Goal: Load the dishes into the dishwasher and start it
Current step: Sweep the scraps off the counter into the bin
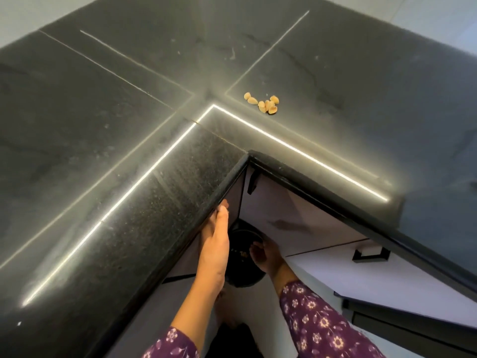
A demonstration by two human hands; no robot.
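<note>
My right grip (265,257) clasps the rim of the dark bowl (245,280), which sits low in the corner under the surface (154,192) with loose scraps inside it. My left grip (215,244) lies along the top edge of the door (234,200); whether it is hooked or flat, I cannot tell. The risks I see: the bowl tips and spills its scraps, or its rim knocks the surface's edge as it comes up. No dishwasher is in view. Shells (262,103) lie on top.

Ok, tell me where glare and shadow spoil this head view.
Head view: a bright strip-light reflection streaks in an L across the black countertop; the dark bowl held by the right hand sits in shadow below the counter edge; wide-angle bending skews the edges.
</note>
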